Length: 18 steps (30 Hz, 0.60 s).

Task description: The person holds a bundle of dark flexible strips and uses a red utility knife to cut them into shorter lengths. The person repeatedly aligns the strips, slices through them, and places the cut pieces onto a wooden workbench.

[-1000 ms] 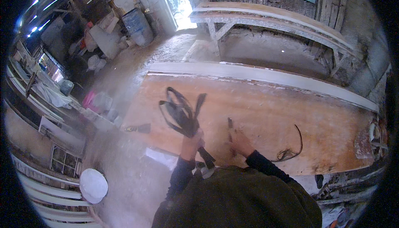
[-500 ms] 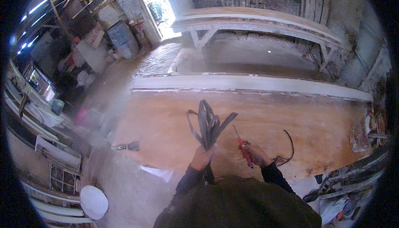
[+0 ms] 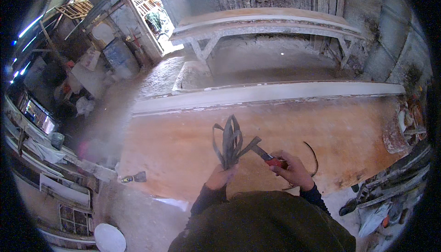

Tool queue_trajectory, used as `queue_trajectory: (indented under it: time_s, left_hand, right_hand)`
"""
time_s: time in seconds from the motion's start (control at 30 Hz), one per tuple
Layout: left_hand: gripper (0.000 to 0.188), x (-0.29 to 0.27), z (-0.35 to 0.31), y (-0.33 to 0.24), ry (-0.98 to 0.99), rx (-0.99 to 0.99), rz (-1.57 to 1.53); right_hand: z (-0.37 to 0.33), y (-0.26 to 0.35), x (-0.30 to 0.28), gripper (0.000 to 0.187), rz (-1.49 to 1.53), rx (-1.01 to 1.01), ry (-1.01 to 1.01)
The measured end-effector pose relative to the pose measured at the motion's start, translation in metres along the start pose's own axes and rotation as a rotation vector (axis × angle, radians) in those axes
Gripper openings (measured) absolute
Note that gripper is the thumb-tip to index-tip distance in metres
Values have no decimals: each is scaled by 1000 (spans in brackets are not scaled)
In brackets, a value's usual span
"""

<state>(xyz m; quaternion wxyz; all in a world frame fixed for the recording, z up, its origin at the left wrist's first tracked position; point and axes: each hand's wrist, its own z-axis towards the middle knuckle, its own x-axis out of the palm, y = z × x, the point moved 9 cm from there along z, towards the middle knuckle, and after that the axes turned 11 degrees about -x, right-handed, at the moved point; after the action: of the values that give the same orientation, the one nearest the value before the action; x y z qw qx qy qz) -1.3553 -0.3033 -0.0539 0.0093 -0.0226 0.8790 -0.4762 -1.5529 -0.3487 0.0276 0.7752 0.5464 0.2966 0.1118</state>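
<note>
Top [image 3: 262,224]: dark brown verging on olive, matt, one broad rounded mass over the trunk. Left sleeve [image 3: 207,202]: long, near-black with a blue cast, running down to the wrist. Right sleeve [image 3: 316,199]: same blue-black, rumpled into small folds near the cuff. Both sleeves look cooler in tone than the top. Left hand [image 3: 221,176] and right hand [image 3: 294,173] bare. Weave too dim for me to make out.
</note>
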Motion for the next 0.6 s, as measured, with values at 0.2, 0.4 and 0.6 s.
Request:
queue_trajectory:
  time_s: [0.2,0.4,0.6]
  left_hand:
    - [13,-6,6,20,133,-127,-267]
    - [18,-5,7,22,51,-146,-190]
    - [21,-10,7,37,64,-212,-187]
  right_hand:
    - [13,-6,-7,32,-249,-22,44]
    - [10,-8,-19,31,-274,36,-38]
    - [8,-10,-20,31,-230,-72,-44]
